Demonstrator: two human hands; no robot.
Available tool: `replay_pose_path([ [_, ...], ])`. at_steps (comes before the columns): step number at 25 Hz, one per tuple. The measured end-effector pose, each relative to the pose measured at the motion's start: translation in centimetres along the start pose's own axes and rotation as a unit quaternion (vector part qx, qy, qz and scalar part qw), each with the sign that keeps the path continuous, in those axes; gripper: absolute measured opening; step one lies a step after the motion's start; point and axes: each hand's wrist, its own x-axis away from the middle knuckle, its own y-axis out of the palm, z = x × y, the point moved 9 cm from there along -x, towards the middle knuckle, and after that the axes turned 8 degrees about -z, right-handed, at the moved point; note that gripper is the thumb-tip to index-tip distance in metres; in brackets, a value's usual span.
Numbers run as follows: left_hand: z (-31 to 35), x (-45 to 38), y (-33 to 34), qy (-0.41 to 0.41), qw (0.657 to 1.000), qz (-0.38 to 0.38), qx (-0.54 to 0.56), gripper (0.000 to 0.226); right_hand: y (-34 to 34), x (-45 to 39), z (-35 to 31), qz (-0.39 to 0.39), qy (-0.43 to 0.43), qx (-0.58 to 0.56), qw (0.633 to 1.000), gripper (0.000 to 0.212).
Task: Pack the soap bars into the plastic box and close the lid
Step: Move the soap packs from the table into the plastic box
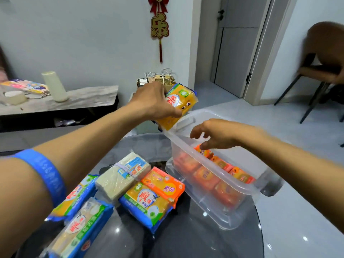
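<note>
- The left hand [154,101], arm stretched toward 12 o'clock, grips a yellow soap pack [178,106] above the far rim of the plastic box [214,200].
- The right hand [219,135] hovers over the box, fingers loosely spread, holding nothing.
- Orange bars [204,175] line the box.
- More soap packs [147,202] lie at 8 o'clock of it on the glass table [186,239]; their Chinese lettering is unclear.

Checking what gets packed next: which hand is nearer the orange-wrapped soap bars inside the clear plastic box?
Right hand: it reaches into the box, fingers on the bars. Left hand is above the far rim.
</note>
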Motion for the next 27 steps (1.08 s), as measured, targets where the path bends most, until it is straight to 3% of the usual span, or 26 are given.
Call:
replay_pose_path([
  [3,3.2,-0.4,1.1,0.028,0.999,-0.023,-0.010,0.057,-2.1,5.1,1.9,0.011,0.030,-0.006,0.999,0.033],
  [7,7.2,-2.1,7.3,0.015,0.986,-0.110,-0.120,0.057,0.6,8.3,3.5,-0.050,0.089,-0.020,0.995,0.032],
  [9,6.6,-3.0,11.1,-0.001,0.973,-0.145,-0.179,0.052,2.9,8.0,3.1,-0.081,0.090,-0.007,0.993,0.035],
  [12,5.1,-4.1,14.6,-0.005,0.962,-0.139,-0.236,0.052,4.3,7.4,3.3,-0.073,0.078,-0.022,0.994,0.037],
  [16,3.7,-3.4,16.7,-0.008,0.939,-0.228,-0.256,0.050,4.3,7.5,3.3,-0.061,0.075,-0.080,0.992,0.037],
  [17,4.2,-3.0,15.8,0.008,0.943,-0.216,-0.251,0.047,4.0,7.9,2.9,-0.047,0.073,-0.070,0.994,0.035],
  [19,4.9,-1.3,10.8,0.058,0.974,-0.118,-0.184,0.040,1.9,8.8,1.0,0.040,0.062,-0.019,0.997,0.028],
  [21,4.7,2.2,5.4,0.119,0.988,-0.024,-0.092,0.032,-1.1,11.1,-1.6,0.187,0.048,-0.020,0.981,0.020],
  [22,3.6,4.7,3.6,0.142,0.988,-0.015,-0.066,0.024,-2.1,12.2,-3.7,0.257,0.020,-0.053,0.965,0.017],
  [24,0.1,9.4,3.4,0.154,0.983,-0.076,-0.060,0.010,-2.8,13.4,-8.4,0.325,-0.035,-0.100,0.940,0.015],
  [25,-1.8,11.5,5.0,0.144,0.975,-0.141,-0.088,0.013,-2.1,13.0,-10.4,0.321,-0.047,-0.116,0.939,0.015],
  [27,-5.1,15.2,9.6,0.140,0.935,-0.260,-0.195,0.040,1.0,9.9,-13.5,0.241,-0.041,-0.134,0.960,0.018],
])
